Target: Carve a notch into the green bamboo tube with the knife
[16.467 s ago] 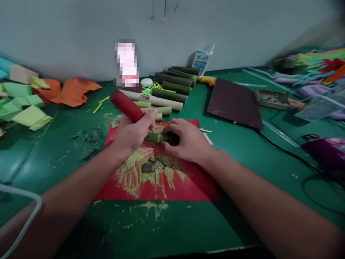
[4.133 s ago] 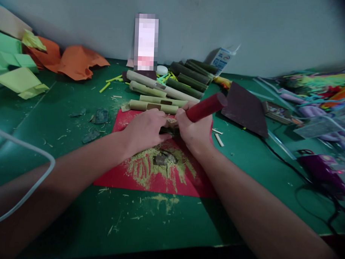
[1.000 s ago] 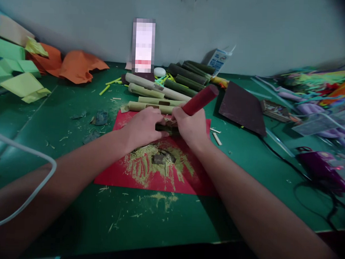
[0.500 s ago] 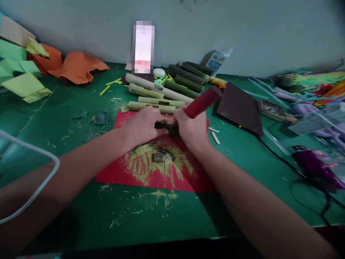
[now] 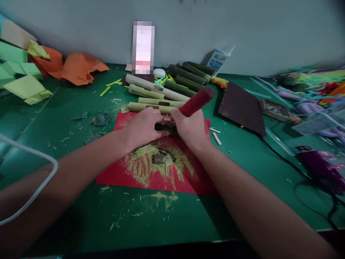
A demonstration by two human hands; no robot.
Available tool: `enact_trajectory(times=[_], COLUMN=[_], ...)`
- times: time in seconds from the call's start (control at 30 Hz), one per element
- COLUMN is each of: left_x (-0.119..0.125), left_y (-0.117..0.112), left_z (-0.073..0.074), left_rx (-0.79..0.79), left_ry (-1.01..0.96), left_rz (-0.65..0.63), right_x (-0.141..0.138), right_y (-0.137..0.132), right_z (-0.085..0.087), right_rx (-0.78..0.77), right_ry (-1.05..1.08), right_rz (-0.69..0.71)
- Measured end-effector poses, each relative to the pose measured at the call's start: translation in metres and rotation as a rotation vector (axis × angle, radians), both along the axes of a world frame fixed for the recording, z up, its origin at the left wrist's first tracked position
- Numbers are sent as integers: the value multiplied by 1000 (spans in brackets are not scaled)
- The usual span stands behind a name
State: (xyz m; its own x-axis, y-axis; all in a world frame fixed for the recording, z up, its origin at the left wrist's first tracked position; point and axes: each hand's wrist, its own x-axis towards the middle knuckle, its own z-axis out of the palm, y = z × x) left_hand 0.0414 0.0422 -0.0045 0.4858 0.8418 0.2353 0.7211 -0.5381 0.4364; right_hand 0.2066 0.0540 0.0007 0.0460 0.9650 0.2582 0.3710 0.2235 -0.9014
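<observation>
- Sawdust [image 5: 141, 170], dry-looking, lies on the flat red sheet [image 5: 110, 176];
- bamboo tube [image 5: 160, 127], mostly hidden, is between the hands; left hand [image 5: 146, 124] grips its end; probably it is light, stiff, easily rolling, best held near the end;
- right hand [image 5: 191, 128] wraps the round red handle [image 5: 198, 101];
- beyond, hollow pale tubes [image 5: 136, 106] lie.

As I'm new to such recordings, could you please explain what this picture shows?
There is no machine here: a person works bare-handed, seen by a head-worn camera looking forward and down. The right hand grips a red handle, its lower end hidden; the left hand holds a bamboo tube, mostly covered. Beneath them, a red sheet strewn with pale shavings lies on a green table, with other bamboo pieces behind and orange paper to the left.
</observation>
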Motion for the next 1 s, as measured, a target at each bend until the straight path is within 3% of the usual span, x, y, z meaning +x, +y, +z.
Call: enact_trajectory(times=[0.2,0.3,0.5,1.0], left_x=[-2,-3,-2,9], left_y=[6,6,5,-11], left_z=[-1,-2,-4,8], left_rx=[-34,-21,4,-18], left_ry=[-29,-27,-17,54], left_rz=[-20,-3,10,59], right_x=[0,2,3,4], right_y=[-6,-8,-2,-11], right_z=[0,-2,0,3], right_rx=[-46,41,27,-46], right_ry=[14,56,29,66], right_rz=[68,-15,-16,12])
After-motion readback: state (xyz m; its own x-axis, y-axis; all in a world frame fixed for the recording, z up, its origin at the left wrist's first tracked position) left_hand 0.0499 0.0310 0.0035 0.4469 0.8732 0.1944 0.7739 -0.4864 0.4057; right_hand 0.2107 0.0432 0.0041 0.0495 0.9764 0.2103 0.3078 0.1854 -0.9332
